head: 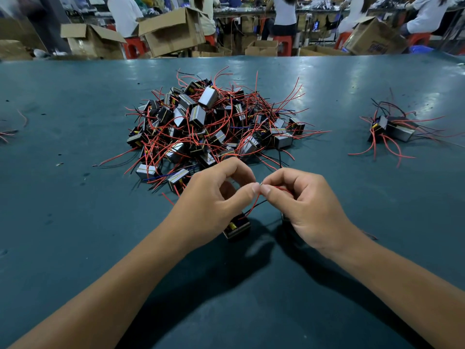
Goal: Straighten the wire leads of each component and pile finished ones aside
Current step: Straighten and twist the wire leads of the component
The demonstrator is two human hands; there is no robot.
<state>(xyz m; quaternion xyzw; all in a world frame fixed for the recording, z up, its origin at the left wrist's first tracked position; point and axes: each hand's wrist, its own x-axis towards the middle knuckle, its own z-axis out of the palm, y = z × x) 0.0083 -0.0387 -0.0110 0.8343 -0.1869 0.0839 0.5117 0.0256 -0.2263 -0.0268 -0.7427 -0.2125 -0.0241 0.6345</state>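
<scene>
Head view: your two bare forearms reach across the broad dark teal work table [75, 197], its worn surface catching ceiling light at the far right. At its centre sits the big tangled heap of small black and silver block components [208, 127], red, black and a few blue wire leads bristling out on every side. Well apart to your right lies a smaller pile of the same components [392, 129], their red leads fanned over the table. Beyond the far edge stand open brown cardboard boxes [171, 31]; one at the right carries dark printing too blurred to read. People in pale shirts sit on red plastic stools [284, 44] with their backs to you.

Near you, just in front of the heap, your left hand [214, 197] and right hand [299, 200] meet fingertip to fingertip. Both are curled: each thumb and forefinger pinches the thin red wire lead [255, 203] at the same spot, the other fingers folded loosely. That lead, with a black one beside it, runs down to the single black component with a yellow band [236, 226] resting on the table between your wrists.
</scene>
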